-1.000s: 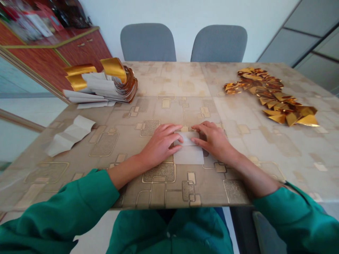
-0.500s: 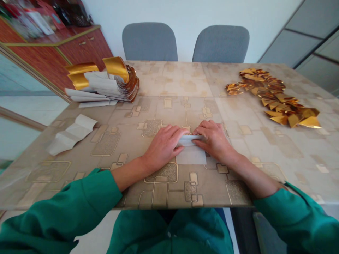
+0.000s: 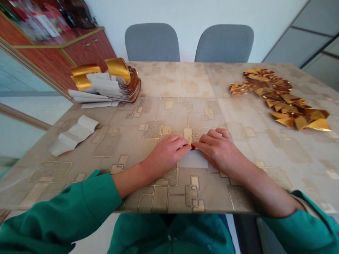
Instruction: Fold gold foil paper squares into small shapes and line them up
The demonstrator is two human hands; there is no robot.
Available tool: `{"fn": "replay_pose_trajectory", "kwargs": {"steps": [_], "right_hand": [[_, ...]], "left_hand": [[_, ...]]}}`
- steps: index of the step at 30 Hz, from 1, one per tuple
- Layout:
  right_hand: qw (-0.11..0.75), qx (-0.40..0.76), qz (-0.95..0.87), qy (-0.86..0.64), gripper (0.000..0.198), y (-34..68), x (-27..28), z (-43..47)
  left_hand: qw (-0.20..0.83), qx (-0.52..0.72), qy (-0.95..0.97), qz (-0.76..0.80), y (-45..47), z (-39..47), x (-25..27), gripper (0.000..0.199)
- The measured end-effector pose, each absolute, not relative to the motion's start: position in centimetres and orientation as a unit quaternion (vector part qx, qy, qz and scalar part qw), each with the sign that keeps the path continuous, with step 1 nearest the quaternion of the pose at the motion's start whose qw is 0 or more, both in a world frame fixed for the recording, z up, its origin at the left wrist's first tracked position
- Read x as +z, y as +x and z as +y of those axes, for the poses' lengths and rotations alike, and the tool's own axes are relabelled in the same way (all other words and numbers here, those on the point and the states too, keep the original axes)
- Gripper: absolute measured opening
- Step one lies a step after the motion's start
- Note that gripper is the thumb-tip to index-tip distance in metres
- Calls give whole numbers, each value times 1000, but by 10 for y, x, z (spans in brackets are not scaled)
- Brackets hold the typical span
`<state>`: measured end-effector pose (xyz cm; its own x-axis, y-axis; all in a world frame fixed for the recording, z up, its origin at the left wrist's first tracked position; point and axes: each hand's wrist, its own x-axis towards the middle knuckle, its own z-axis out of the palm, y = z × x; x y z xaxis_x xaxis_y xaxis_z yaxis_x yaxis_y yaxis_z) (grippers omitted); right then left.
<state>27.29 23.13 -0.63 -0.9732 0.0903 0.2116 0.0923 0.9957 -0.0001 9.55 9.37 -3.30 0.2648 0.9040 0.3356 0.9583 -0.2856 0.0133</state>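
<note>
A sheet of gold-and-white paper (image 3: 192, 162) lies on the table in front of me, its white side up. A narrow strip of its gold face shows along the far edge, between my fingertips. My left hand (image 3: 171, 150) is closed on the left end of that folded edge. On the right, my right hand (image 3: 218, 146) presses its fingers on the fold, its fingertips close to the left ones. Both hands hide much of the fold.
A stack of gold-and-white paper (image 3: 116, 84) stands at the back left, with a creased white sheet (image 3: 75, 135) nearer me. Folded gold paper pieces (image 3: 286, 98) are heaped at the right. Two grey chairs (image 3: 152, 42) stand beyond the patterned table (image 3: 156, 190).
The far edge of the paper has been folded over toward me, and gold now shows where a white flap was. Both hands have come slightly nearer me.
</note>
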Motion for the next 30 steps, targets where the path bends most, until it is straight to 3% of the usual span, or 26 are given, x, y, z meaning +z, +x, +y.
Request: {"fn": "replay_pose_trajectory", "kwargs": {"steps": [8, 19, 24, 30], "right_hand": [[78, 7, -994, -70, 25, 284, 1, 229], [130, 10, -985, -116, 26, 290, 3, 242], [151, 120, -980, -45, 35, 278, -3, 229], [114, 115, -987, -16, 32, 273, -11, 229]], "left_hand": [[119, -96, -797, -584, 100, 82, -29, 25], [125, -50, -781, -609, 104, 79, -26, 26], [96, -41, -744, -660, 113, 79, -21, 33], [35, -76, -765, -638, 118, 62, -15, 31]]}}
